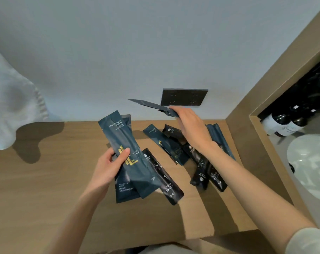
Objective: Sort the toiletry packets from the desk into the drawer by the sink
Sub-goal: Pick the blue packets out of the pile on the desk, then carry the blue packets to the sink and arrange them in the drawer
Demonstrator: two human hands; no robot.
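Your pale right sleeve (310,241) fills the lower corner. Your left hand (109,167) curls round a fan of glossy, flat teal packets (126,149), one marked COMB, with the thumb across the gold print. Your right hand (190,125) pinches a single dark packet (152,105) above the wooden desk (45,180), in front of the wall socket (184,97). Black toothbrush packets (216,178) and more teal ones lie loose on the desk. Dark bottles (282,123) stand beside the white sink (309,162).

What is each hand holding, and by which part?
The left hand grips a stack of blue packets around their middle. The right hand pinches one dark packet by its end, lifted above the desk.
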